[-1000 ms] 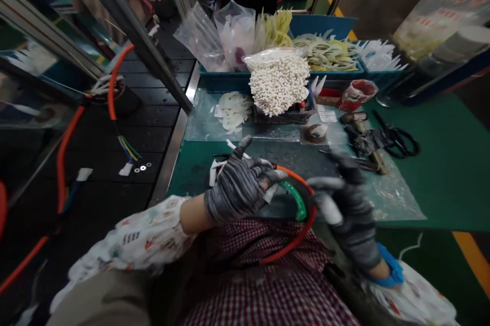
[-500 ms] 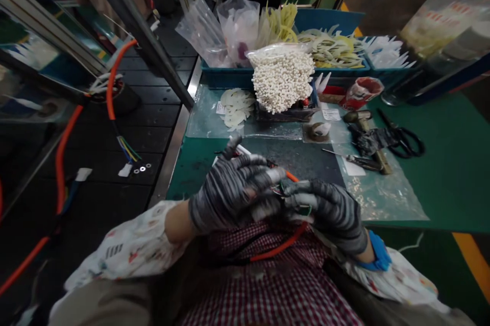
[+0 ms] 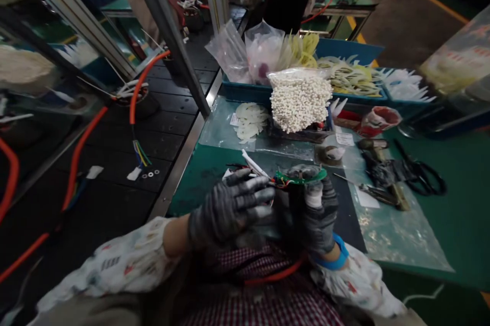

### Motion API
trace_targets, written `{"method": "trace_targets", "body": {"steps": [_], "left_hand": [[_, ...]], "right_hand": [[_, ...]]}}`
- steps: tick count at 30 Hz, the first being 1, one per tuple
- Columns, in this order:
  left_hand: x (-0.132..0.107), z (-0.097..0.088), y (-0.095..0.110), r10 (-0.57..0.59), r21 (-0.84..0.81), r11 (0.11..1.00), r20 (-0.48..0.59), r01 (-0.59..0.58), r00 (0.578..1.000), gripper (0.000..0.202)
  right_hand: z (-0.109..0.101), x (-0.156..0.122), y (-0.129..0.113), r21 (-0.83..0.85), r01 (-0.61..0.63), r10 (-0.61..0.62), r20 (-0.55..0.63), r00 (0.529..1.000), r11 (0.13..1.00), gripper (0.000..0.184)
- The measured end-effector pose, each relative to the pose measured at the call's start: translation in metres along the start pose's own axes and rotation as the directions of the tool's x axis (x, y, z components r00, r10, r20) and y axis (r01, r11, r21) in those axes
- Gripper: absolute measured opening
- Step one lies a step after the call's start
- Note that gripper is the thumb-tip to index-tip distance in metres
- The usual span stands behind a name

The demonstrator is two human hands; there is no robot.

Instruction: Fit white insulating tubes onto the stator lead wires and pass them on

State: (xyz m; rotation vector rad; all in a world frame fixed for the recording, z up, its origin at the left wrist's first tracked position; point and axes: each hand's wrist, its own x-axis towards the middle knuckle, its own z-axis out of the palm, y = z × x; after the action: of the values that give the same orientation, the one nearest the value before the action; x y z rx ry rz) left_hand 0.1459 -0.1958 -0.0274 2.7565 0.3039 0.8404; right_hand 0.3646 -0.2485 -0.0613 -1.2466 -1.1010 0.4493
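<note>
Head view: right hand, gloved, fingers closed on green circuit board, gripping its right end. Board is held up over near part of green surface, between the hands, slightly right. Thin wires at its left end, by left hand's fingertips. Left fingers spread, slightly bent, blurred; can't tell if they grip any wire. White tube just beyond left hand. Orange cable across lap, below hands. Scissors well off to right, on surface.
</note>
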Motion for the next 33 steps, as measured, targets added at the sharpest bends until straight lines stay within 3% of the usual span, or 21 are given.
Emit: {"method": "trace_targets", "body": {"steps": [1,2,3,5,8,12,16,22,26,28,30,33], "left_hand": [[-0.003,-0.013,-0.010,-0.050,-0.111,0.993,0.005,0.050,0.999,0.055],[-0.003,-0.024,-0.022,-0.183,-0.187,0.967,-0.039,0.173,0.982,0.064],[-0.001,-0.031,-0.037,-0.343,-0.212,0.924,-0.092,0.318,0.935,0.072],[0.008,-0.035,-0.073,-0.613,-0.046,0.786,-0.175,0.616,0.770,0.083],[0.032,-0.018,-0.128,-0.700,0.089,0.700,-0.110,0.709,0.705,0.066],[0.060,0.014,-0.169,-0.742,0.213,0.644,-0.059,0.735,0.668,0.069],[0.067,0.027,-0.185,-0.791,0.239,0.587,-0.036,0.774,0.611,0.066],[0.043,0.021,-0.202,-0.862,0.092,0.508,0.050,0.857,0.505,0.040],[0.029,0.015,-0.204,-0.888,0.032,0.459,-0.018,0.888,0.460,0.021],[0.025,0.013,-0.202,-0.890,-0.011,0.453,-0.054,0.891,0.452,0.018],[0.024,0.009,-0.197,-0.880,-0.067,0.471,-0.103,0.880,0.463,0.017],[0.023,-0.003,-0.175,-0.848,-0.141,0.519,-0.204,0.843,0.488,0.014]], "right_hand": [[0.005,-0.002,0.004,0.025,0.003,-0.004,0.022,1.000,1.000,0.028],[0.009,-0.004,0.008,0.060,0.019,-0.022,0.059,0.998,0.998,0.029],[0.013,-0.006,0.012,0.091,0.040,-0.051,0.123,0.991,0.995,0.030],[0.018,-0.009,0.017,0.155,0.072,-0.114,0.283,0.952,0.985,0.035],[0.016,-0.010,0.020,0.269,0.025,-0.154,0.472,0.868,0.963,0.033],[0.008,-0.003,0.015,0.360,-0.049,-0.152,0.508,0.848,0.931,0.029],[0.009,0.002,0.009,0.462,-0.085,-0.182,0.502,0.846,0.883,0.017],[0.008,0.003,0.006,0.514,-0.145,-0.192,0.546,0.816,0.846,0.016],[0.004,0.005,0.008,0.514,-0.001,-0.317,0.531,0.786,0.858,0.021],[0.002,0.006,0.008,0.493,0.064,-0.371,0.557,0.744,0.868,0.024],[0.000,0.006,0.009,0.481,0.061,-0.368,0.576,0.731,0.875,0.024],[-0.001,0.004,0.010,0.496,-0.035,-0.257,0.507,0.823,0.868,0.014]]}}
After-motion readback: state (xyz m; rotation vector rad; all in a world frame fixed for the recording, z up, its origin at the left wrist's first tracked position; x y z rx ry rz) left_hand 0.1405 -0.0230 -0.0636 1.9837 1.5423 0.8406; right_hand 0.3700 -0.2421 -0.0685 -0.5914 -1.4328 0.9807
